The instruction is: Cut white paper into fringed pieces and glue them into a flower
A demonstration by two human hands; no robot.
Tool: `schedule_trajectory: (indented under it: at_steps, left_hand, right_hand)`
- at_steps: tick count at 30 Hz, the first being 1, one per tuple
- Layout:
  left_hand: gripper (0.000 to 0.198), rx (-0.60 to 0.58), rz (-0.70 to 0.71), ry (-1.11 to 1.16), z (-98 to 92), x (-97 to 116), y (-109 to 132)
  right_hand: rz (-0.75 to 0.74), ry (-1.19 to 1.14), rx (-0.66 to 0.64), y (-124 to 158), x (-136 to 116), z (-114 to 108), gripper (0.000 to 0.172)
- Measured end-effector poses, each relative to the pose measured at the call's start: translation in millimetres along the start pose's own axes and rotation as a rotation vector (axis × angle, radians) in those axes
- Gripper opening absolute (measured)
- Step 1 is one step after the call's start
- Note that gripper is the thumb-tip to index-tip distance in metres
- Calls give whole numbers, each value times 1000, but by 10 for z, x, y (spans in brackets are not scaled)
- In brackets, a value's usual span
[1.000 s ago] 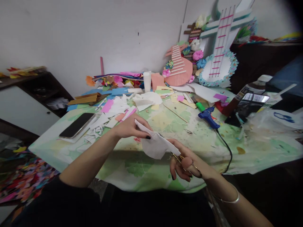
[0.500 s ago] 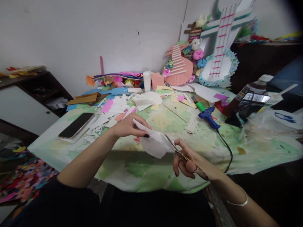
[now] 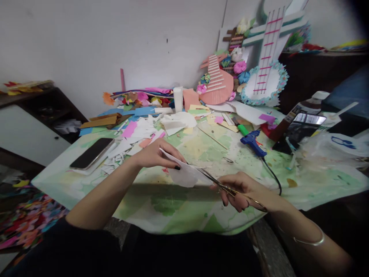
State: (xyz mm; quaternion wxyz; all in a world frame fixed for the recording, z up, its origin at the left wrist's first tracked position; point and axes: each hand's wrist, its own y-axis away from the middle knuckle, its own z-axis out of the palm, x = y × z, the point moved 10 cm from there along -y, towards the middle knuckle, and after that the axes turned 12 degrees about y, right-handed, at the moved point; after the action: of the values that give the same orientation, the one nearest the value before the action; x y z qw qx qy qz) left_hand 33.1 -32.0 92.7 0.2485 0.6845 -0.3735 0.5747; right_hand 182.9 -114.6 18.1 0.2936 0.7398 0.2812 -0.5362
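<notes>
My left hand [image 3: 159, 154] pinches a piece of white paper [image 3: 184, 175] between thumb and fingers, above the front edge of the table. Gold-coloured scissors [image 3: 227, 189] are gripped in my right hand [image 3: 239, 188], with the fingers closed about the handles. The blades point left and lie against the right end of the paper. Whether they are cutting into it at this moment I cannot make out. Behind my left hand lie white paper scraps [image 3: 144, 129].
A phone [image 3: 92, 153] lies at the left of the table. To the right are a blue glue gun [image 3: 252, 142] with a black cord, a brown bottle [image 3: 305, 107] and a plastic bag [image 3: 325, 154]. Paper guitars [image 3: 220, 86] lean on the wall at the back.
My right hand has shifted right and turned, and the scissors lie flatter. The paper has tilted so that less of its face shows. My left hand has hardly moved.
</notes>
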Motion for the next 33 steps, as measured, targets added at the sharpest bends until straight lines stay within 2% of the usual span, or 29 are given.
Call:
schedule_trajectory:
  at_steps: [5,8,14,20,25,30,33]
  left_hand:
    - [15,-39,-1,-44,56,17,-9]
    - [13,-28,13,-17,60,38,-5]
    - [12,-13,32,-15,21,40,34]
    - [13,7,37,-50,-70,8,85]
    - [15,4,40,-115,-100,-19,90]
    - [14,6,33,-91,-60,-60,73]
    - [14,29,22,-78,-61,-78,75]
  right_hand:
    - [62,-53,10,-37,-16,-13,37]
    - [52,-67,-10,-41,-4,15,34]
    - [23,-102,4,17,33,-54,47]
    - [18,-97,64,160,56,-237,51]
    - [82,-67,60,266,145,-246,66]
    - [147,-13,53,269,253,-179,52]
    - [131,-71,69,254,297,-196,57]
